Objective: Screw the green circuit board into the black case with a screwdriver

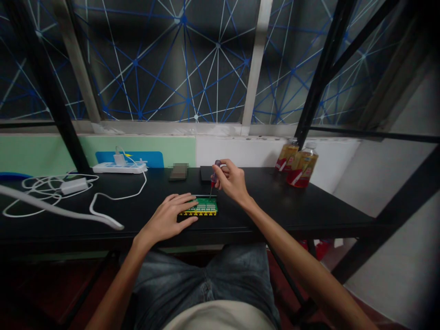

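Observation:
A green circuit board [205,206] with a yellow strip along its near edge lies on the black table in front of me. My left hand [173,213] rests over its left end, fingers stretched out and thumb apart along the near side. In my right hand [232,178] is a screwdriver [214,173] with a see-through purple and red handle, held nearly upright. Its thin shaft points down at the far right part of the board; whether the tip sits on a screw is too small to tell.
A flat black object [205,173] lies behind the screwdriver, with a small blurred item [179,171] to its left. Two drink bottles [303,167] stand at the back right. A white power strip [132,168], an adapter [74,185] and looping white cables occupy the left side.

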`<state>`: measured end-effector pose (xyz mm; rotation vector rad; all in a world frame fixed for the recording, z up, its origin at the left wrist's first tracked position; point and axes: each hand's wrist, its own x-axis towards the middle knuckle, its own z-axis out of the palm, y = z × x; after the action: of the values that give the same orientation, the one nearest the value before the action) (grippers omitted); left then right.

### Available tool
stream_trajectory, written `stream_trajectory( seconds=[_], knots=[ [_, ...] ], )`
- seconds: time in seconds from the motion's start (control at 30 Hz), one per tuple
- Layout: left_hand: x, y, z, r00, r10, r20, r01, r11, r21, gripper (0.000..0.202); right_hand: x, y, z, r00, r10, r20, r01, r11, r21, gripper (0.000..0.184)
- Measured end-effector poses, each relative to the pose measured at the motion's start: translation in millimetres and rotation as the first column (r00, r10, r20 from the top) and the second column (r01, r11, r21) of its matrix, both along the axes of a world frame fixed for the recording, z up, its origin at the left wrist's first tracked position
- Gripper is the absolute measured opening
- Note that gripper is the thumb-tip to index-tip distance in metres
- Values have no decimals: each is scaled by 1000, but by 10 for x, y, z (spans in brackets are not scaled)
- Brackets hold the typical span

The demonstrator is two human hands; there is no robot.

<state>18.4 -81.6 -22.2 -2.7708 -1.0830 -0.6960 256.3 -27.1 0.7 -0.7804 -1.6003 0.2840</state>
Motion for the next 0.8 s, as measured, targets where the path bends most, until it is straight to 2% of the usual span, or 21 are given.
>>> stream_trajectory(
  seconds=[0.3, 0.57, 0.8],
  knots=[
    [11, 3, 14, 1000, 0, -6, 0, 1000, -13, 44, -3, -29, -2, 1000, 16, 0, -16, 1000, -25, 37],
    [16, 12, 10, 1000, -3, 10, 3, 1000, -18, 44, 63, -5, 77, 991, 126, 47, -122, 988, -90, 35],
    [11, 21, -6, 1000, 0, -5, 0, 1000, -8, 44, 80, 5, 97, 972, 236, -15, -236, 961, -145, 40]
  ],
)
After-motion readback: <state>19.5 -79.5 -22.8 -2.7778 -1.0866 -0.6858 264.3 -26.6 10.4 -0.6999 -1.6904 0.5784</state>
